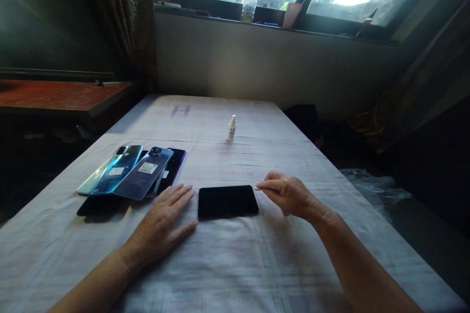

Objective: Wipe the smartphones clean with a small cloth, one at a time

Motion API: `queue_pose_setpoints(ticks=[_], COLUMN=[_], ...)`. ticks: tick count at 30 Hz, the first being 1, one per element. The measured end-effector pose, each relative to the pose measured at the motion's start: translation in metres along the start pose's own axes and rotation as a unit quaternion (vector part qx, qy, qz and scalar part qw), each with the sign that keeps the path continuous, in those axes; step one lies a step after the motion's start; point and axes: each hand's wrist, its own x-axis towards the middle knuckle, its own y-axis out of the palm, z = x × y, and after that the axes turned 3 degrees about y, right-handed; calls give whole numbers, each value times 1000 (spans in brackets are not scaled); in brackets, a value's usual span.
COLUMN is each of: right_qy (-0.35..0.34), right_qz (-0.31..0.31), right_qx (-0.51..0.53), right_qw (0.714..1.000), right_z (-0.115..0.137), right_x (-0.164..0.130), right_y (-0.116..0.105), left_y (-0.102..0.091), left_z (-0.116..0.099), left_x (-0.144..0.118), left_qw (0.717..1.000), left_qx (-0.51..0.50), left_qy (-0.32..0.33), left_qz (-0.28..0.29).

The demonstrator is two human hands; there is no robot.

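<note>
A smartphone (228, 202) with a dark screen lies sideways and face up on the cloth between my hands. My left hand (167, 222) rests flat just left of it, fingers stretched out, its thumb tip close to the phone's lower left corner. At the phone's right edge, my right hand (288, 193) is closed in a pinch. A tiny whitish tip shows at its fingertips, close to the phone's upper right corner; what it belongs to is too small to make out. Beyond the phone stands a small white spray bottle (231, 129), upright.
Several smartphones overlap in a pile at the left, among them a shiny blue phone (119, 168) and a purple-grey phone (145, 176) with stickers. The pale cloth (235, 264) covers the table. A wooden surface (62, 95) adjoins at left; clear plastic (370, 188) lies beyond the right edge.
</note>
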Motion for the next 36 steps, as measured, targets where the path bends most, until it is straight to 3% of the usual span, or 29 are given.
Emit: queue_pose_setpoints(ticks=[7, 17, 25, 32, 36], right_qy=[1, 20, 4, -14, 2], right_qz=[-1, 63, -31, 7, -16], right_qx=[-7, 87, 30, 59, 41], right_qw=[1000, 994, 999, 998, 999], right_z=[-7, 6, -4, -1, -5], right_x=[11, -8, 3, -5, -7], right_y=[29, 12, 34, 25, 24], left_y=[18, 15, 16, 12, 12], left_z=[17, 16, 15, 12, 9], left_x=[4, 12, 12, 15, 17], left_qw=[999, 999, 999, 999, 999], left_qx=[34, 37, 28, 17, 16], left_qy=[-8, 6, -4, -8, 3], left_qz=[3, 31, 23, 32, 29])
